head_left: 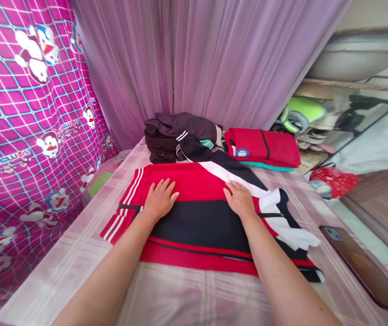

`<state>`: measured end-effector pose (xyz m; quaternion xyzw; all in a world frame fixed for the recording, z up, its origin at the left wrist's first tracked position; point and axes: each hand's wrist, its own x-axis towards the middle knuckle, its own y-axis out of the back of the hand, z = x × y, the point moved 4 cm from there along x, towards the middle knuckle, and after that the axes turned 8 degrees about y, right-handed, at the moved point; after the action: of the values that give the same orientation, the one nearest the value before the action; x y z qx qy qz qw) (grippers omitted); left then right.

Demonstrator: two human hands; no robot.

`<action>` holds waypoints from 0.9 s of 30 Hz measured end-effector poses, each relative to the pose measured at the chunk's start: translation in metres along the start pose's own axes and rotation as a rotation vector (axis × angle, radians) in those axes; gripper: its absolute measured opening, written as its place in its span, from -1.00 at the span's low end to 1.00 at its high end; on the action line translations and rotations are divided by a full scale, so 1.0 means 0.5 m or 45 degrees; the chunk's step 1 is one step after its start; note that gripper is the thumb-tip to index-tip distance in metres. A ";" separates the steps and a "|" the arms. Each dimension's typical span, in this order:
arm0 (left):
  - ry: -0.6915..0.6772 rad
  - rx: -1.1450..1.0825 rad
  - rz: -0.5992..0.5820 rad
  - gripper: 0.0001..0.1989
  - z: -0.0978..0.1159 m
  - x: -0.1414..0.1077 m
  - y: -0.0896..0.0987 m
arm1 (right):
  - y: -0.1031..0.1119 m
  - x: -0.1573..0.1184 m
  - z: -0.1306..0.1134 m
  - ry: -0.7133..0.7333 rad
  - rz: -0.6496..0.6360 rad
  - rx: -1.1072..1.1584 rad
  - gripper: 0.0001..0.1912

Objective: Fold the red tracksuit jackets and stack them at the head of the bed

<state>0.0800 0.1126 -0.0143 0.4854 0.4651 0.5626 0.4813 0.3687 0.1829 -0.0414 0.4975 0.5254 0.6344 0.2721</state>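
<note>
Behind the spread red, navy and white garment (197, 222), from left to right, sit a pile of dark clothes (161, 140) and folded red clothing (282, 140); a phone (363, 267) lies to its right. Plaid cloth (78, 240) covers the surface, with a pink cartoon-print curtain (10, 113) at left and purple drapes (197, 59) behind. The left hand (160, 198) rests flat on the garment, fingers slightly spread; the right hand (240, 198) lies palm-down on it, fingers closer together, neither gripping.

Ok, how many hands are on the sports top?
2. The left hand rests on the red and navy areas of the sports top, towards picture left; the right hand rests towards picture right. No others visible.
</note>
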 end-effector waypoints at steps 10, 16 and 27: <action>-0.001 0.063 -0.061 -0.40 -0.002 0.012 -0.020 | 0.044 -0.022 -0.007 -0.107 -0.023 -0.009 -0.53; -0.020 0.104 -0.043 -0.40 -0.005 0.017 -0.022 | 0.108 -0.115 0.078 -0.226 0.116 0.013 -0.57; 0.003 0.165 -0.034 -0.41 0.003 0.016 -0.018 | 0.134 -0.157 0.165 -0.802 0.099 -0.102 -0.48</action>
<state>0.0815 0.1217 -0.0222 0.5088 0.5075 0.5253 0.4556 0.4844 0.1271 -0.0094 0.6782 0.3703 0.4793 0.4162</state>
